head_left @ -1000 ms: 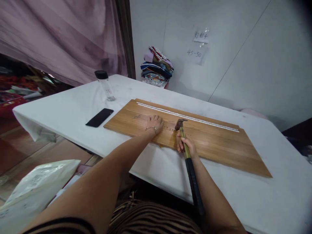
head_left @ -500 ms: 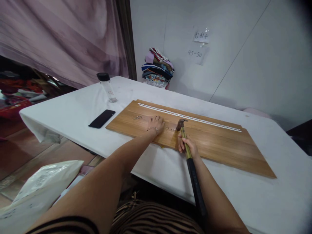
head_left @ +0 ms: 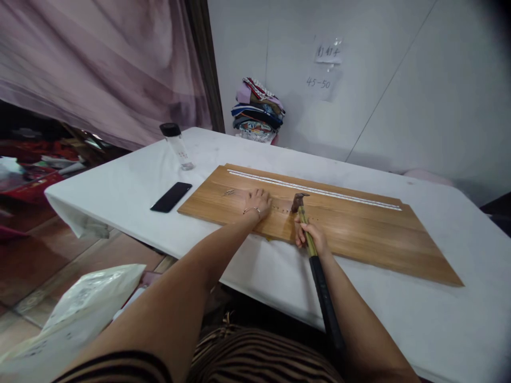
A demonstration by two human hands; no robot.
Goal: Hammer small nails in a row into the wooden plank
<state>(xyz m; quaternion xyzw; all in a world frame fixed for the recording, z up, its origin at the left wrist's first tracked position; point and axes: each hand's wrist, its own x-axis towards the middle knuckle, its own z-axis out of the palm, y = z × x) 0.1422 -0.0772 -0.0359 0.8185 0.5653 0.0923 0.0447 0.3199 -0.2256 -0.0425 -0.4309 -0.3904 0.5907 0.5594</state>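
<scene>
A wooden board (head_left: pixel 371 239) lies flat on the table, with a row of small nails (head_left: pixel 281 209) set in it. My right hand (head_left: pixel 313 236) is wrapped round the yellow part of a hammer's handle, near its head. The claw hammer (head_left: pixel 325 298) has a rusty head, which is low over the board by the row; whether it touches is unclear. My left hand (head_left: pixel 258 201), with a bracelet at the wrist, rests palm down on the board left of the row, fingers stretched out. Several loose nails (head_left: pixel 229 192) lie to its left.
White-striped strips (head_left: pixel 319 190) run along the board's far side. A black phone (head_left: pixel 171 197) and a clear bottle (head_left: pixel 178 147) are left of it on the white-covered table (head_left: pixel 120 175). Folded clothes (head_left: pixel 258 111) are stacked by the wall. A white bag (head_left: pixel 88 308) is at lower left.
The whole view has shifted slightly, so the table and board appear a little further right. Both hands keep their places on the board, and the hammer stays in my right hand.
</scene>
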